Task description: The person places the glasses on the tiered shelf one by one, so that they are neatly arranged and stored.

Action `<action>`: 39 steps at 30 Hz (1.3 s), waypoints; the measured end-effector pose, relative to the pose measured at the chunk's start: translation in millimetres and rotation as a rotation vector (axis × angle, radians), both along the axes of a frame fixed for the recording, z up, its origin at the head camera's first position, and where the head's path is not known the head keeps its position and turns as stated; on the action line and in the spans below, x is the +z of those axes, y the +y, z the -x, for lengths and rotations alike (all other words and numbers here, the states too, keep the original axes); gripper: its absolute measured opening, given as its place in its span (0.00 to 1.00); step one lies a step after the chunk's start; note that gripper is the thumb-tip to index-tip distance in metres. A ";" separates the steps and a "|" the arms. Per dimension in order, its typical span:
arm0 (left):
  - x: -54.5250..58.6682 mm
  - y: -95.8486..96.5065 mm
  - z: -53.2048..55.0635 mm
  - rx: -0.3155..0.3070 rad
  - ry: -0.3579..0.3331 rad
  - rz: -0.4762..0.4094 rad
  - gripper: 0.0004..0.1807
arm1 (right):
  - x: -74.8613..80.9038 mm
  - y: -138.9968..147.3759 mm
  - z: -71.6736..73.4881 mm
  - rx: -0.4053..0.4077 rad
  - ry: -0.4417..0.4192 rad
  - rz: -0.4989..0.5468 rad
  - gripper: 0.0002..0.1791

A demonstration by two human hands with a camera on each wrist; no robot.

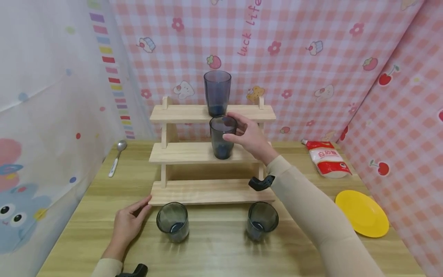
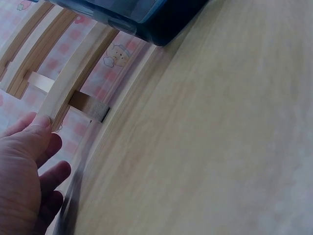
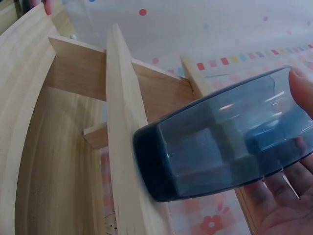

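My right hand grips a tinted drinking glass near its rim, thumb on the near side and fingers behind. That glass is upright at the middle board of a three-tier wooden display shelf. In the right wrist view the base of the glass is right at the board's edge. My left hand pinches the left end of the bottom board, its thumb on the board in the left wrist view. A second tinted glass stands on the top board.
Two more tinted glasses stand on the table before the shelf, one left and one right. A spoon lies at the left. To the right are a red-and-white sugar bag and a yellow plate. Patterned cloth hangs behind.
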State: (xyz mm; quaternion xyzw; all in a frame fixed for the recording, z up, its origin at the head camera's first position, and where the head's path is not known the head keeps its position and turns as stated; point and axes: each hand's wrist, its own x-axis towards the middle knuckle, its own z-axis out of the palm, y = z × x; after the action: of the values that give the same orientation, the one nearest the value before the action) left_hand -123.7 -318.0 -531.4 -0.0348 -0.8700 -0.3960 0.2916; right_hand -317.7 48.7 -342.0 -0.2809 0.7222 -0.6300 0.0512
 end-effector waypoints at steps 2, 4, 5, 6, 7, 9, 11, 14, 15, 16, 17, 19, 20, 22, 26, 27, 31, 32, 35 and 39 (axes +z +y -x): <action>0.7 -0.5 -3.1 0.002 -0.004 0.005 0.15 | -2.9 -2.8 0.1 0.031 -0.010 0.020 0.41; 0.3 -1.0 -6.2 0.000 -0.004 0.013 0.16 | -4.9 -4.9 0.3 0.047 -0.016 0.024 0.40; -0.3 -1.1 -7.5 0.001 -0.004 0.010 0.16 | -5.4 -5.8 0.5 0.052 -0.015 0.012 0.39; -1.1 -1.2 -9.0 0.003 -0.003 0.010 0.16 | -6.1 -6.3 0.6 0.057 -0.019 -0.004 0.39; -2.1 -1.4 -10.3 0.004 -0.004 0.009 0.16 | -7.0 -7.0 1.0 0.061 -0.023 -0.019 0.39; -4.3 -1.5 -12.7 0.006 -0.002 0.009 0.16 | -8.2 -7.9 1.3 0.067 -0.031 -0.052 0.39; -6.3 -1.6 -13.9 0.013 -0.003 0.011 0.15 | -7.7 -8.8 1.0 0.075 -0.041 -0.072 0.40; -7.6 -1.6 -12.8 0.022 0.001 0.019 0.15 | 1.9 -10.1 -4.4 0.085 -0.028 -0.091 0.40; -7.4 -1.5 -12.0 0.023 0.002 0.019 0.15 | 5.5 -10.5 -5.7 0.086 -0.018 -0.101 0.41; -7.4 -1.7 -10.8 0.026 0.003 0.023 0.15 | 9.0 -10.7 -6.7 0.089 -0.008 -0.109 0.41; -6.9 -1.6 -9.7 0.027 0.004 0.024 0.15 | 12.7 -10.8 -7.7 0.093 0.002 -0.119 0.41; -5.4 -1.3 -7.5 0.027 0.010 0.030 0.15 | 17.5 -10.4 -7.4 0.098 0.013 -0.139 0.41; -4.7 -1.2 -6.5 0.026 0.008 0.028 0.15 | 18.6 -10.0 -6.2 0.101 0.016 -0.146 0.41; -2.8 -0.7 -4.7 0.023 0.008 0.026 0.15 | 20.7 -8.7 -4.5 0.109 0.009 -0.151 0.41; -1.6 -0.1 -2.4 0.021 0.001 0.027 0.14 | 22.5 -5.6 -2.6 0.119 -0.013 -0.149 0.41; -1.7 0.1 -2.2 0.021 -0.001 0.029 0.14 | 22.4 -4.9 -2.2 0.122 -0.019 -0.147 0.41; -2.8 0.1 -1.1 0.031 -0.028 0.022 0.14 | 21.1 -3.6 -1.1 0.125 -0.033 -0.146 0.41; -2.7 0.3 -0.9 0.032 -0.031 0.019 0.14 | 20.8 -3.3 -1.1 0.126 -0.035 -0.145 0.41; -2.4 0.5 -0.2 0.031 -0.028 0.023 0.15 | 20.0 -2.7 -0.7 0.125 -0.036 -0.140 0.41; -2.2 0.8 0.1 0.027 -0.015 0.033 0.15 | 12.9 -1.9 4.8 0.117 -0.041 -0.130 0.41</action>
State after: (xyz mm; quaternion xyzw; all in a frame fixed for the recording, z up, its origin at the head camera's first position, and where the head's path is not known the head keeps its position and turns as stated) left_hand -123.8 -317.2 -533.7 -0.0250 -0.8791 -0.3777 0.2898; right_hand -322.5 46.8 -329.2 -0.3057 0.7428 -0.5832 0.1208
